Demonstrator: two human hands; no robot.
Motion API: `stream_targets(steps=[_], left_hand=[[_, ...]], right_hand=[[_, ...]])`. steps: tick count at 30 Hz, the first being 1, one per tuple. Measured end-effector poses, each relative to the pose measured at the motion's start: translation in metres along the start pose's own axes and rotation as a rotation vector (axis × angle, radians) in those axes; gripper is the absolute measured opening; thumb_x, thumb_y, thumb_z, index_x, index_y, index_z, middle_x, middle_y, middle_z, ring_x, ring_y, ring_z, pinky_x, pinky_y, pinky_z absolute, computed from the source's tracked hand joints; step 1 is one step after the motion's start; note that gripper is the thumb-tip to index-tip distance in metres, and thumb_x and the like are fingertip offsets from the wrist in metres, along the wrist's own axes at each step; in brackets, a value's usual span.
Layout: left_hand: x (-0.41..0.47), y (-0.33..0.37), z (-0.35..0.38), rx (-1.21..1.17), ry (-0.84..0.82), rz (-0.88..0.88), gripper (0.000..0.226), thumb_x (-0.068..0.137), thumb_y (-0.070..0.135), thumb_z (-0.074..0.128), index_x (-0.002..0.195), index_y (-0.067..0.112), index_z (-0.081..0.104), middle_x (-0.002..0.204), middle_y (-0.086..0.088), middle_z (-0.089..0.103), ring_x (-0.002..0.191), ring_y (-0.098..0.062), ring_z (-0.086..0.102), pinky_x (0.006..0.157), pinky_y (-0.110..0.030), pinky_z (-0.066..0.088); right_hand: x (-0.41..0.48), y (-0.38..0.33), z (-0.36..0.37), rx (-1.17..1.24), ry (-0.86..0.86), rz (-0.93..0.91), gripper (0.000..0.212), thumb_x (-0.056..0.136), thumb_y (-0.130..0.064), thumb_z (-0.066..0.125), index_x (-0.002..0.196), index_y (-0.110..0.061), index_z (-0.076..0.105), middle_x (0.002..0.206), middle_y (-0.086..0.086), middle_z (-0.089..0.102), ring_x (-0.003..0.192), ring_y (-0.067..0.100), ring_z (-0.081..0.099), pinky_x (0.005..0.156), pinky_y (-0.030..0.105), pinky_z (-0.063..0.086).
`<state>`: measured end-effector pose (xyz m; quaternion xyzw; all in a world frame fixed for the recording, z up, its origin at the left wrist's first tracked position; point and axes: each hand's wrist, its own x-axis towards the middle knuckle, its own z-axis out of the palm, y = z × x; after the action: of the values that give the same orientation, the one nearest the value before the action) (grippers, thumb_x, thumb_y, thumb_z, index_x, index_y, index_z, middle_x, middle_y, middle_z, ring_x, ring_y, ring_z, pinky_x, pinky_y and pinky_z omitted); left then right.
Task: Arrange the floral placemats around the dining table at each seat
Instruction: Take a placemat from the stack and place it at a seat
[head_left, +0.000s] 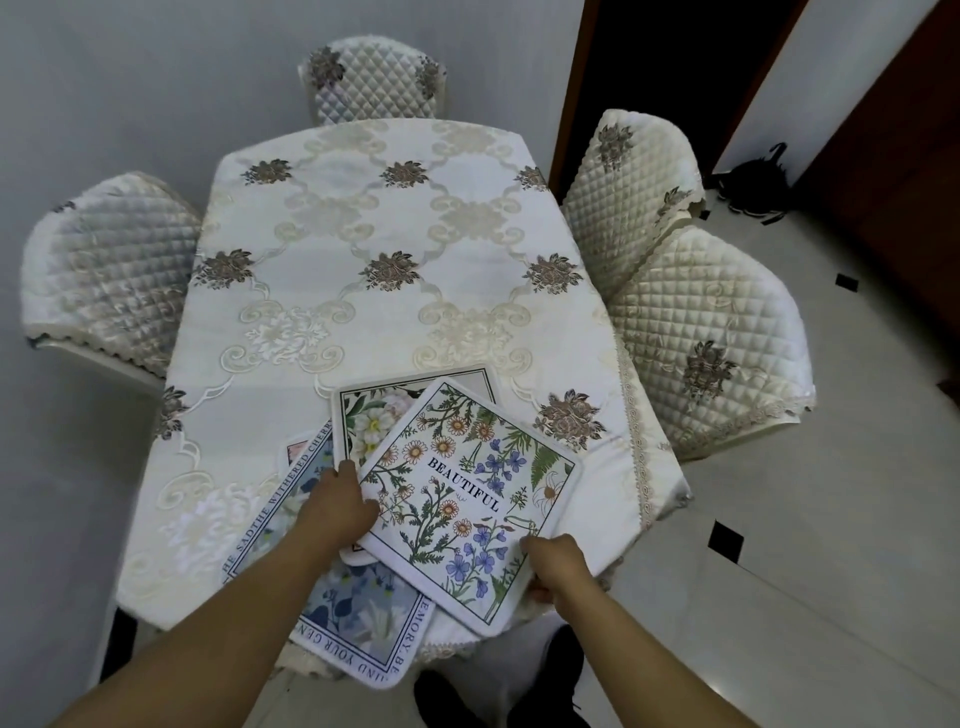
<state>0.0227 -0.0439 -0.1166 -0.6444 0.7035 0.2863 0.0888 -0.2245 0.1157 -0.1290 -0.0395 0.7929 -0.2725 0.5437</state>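
Note:
Several floral placemats lie fanned in a loose pile at the near edge of the table (363, 218). On top is a white mat with daisies, blue flowers and the word BEAUTIFUL (470, 501). Under it are a mat with white blossoms (374, 415) and a blue-toned mat with lettering round its border (358, 618); a pink corner of another mat (296, 449) peeks out at the left. My left hand (337, 506) rests on the pile at the top mat's left corner. My right hand (556, 569) pinches the top mat's near right edge.
A cream embroidered tablecloth covers the table. Quilted chairs stand around it: one at the far end (374, 78), one at the left (109, 270), two at the right (628, 192) (711, 338). A dark doorway and a black bag (753, 176) are at the back right, on the tiled floor.

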Motion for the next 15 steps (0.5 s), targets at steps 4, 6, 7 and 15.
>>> stream_targets(steps=[4, 6, 7, 15], left_hand=[[0.004, -0.001, -0.001, -0.054, 0.020, -0.022, 0.035, 0.084, 0.029, 0.060, 0.110, 0.008, 0.049, 0.107, -0.016, 0.057, 0.089, -0.029, 0.055, 0.072, -0.036, 0.049], [0.004, -0.002, -0.001, -0.099, 0.039, -0.035, 0.027, 0.088, 0.024, 0.056, 0.108, 0.006, 0.052, 0.106, -0.016, 0.061, 0.083, -0.026, 0.054, 0.068, -0.033, 0.045], [0.004, -0.003, -0.001, -0.110, 0.046, -0.034, 0.027, 0.090, 0.023, 0.055, 0.109, 0.005, 0.053, 0.107, -0.016, 0.062, 0.084, -0.026, 0.055, 0.067, -0.032, 0.043], [-0.011, 0.005, -0.020, -0.131, 0.159, 0.110, 0.010, 0.089, 0.024, 0.058, 0.090, 0.014, 0.055, 0.087, -0.007, 0.062, 0.078, -0.026, 0.058, 0.064, -0.035, 0.047]], right_hand=[[-0.004, 0.018, 0.010, 0.059, -0.026, 0.079, 0.009, 0.084, -0.016, 0.058, 0.086, -0.007, 0.057, 0.086, 0.018, 0.068, 0.072, 0.032, 0.067, 0.054, 0.034, 0.057], [-0.007, 0.027, 0.013, 0.075, -0.037, 0.099, 0.008, 0.085, -0.013, 0.055, 0.089, -0.007, 0.059, 0.092, 0.019, 0.070, 0.081, 0.034, 0.069, 0.063, 0.040, 0.061], [-0.009, 0.031, 0.013, 0.080, -0.040, 0.096, 0.009, 0.085, -0.011, 0.054, 0.090, -0.007, 0.060, 0.094, 0.019, 0.070, 0.083, 0.035, 0.069, 0.066, 0.042, 0.061], [-0.029, 0.019, -0.008, -0.157, 0.109, -0.188, 0.011, 0.088, -0.021, 0.059, 0.087, -0.010, 0.061, 0.083, 0.009, 0.068, 0.076, 0.031, 0.067, 0.068, 0.038, 0.058]])
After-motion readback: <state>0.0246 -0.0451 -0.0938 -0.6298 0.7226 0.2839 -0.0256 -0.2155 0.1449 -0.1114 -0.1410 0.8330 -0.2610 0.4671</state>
